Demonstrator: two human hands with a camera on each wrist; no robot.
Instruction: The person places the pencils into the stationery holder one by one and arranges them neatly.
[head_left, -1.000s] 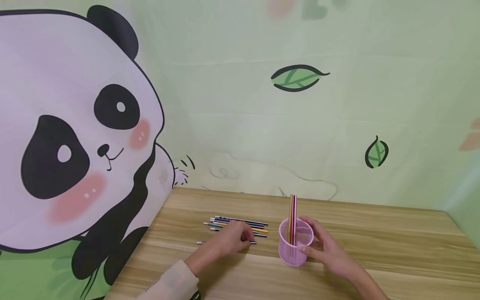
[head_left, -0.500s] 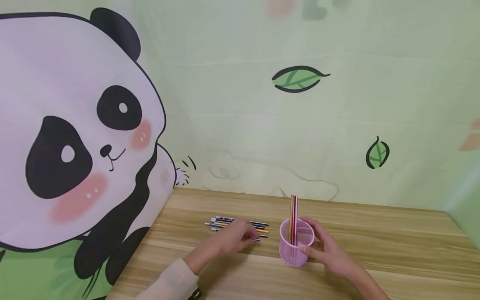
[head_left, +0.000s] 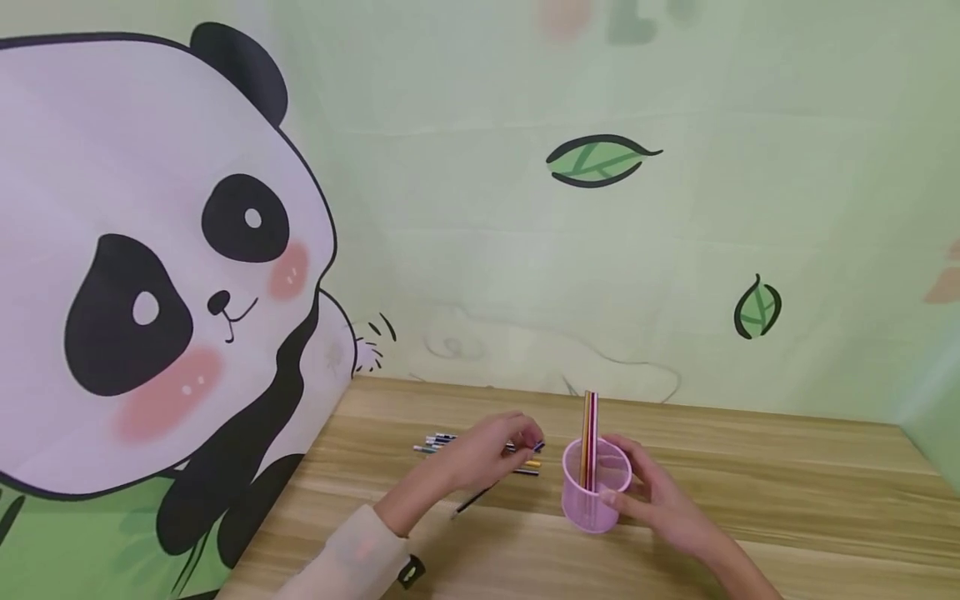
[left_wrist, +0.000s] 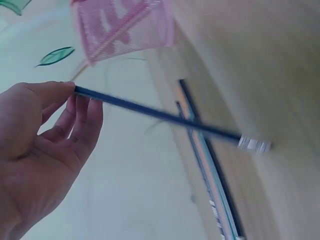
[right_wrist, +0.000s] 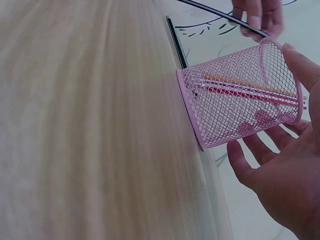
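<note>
1. Left hand [head_left: 491, 450]: left of the pink cup [head_left: 576, 507], thumb and fingertips pinching a dark pencil [left_wrist: 160, 116] near one end.
2. Dark pencil: slanted, gripped end higher and toward the cup, banded end lower and away.
3. Right hand [head_left: 660, 500]: gripping the cup's right side.
4. Loose pencils [head_left: 426, 449]: left of the cup.
5. Left wrist view shows the banded end; head view hides the dark pencil's middle.

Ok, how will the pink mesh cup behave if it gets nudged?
The pink mesh cup is probably light for its size, given its open mesh. The pencils inside rise well above its top, so it may tip if they are knocked. The right hand holding it should help steady it.
</note>
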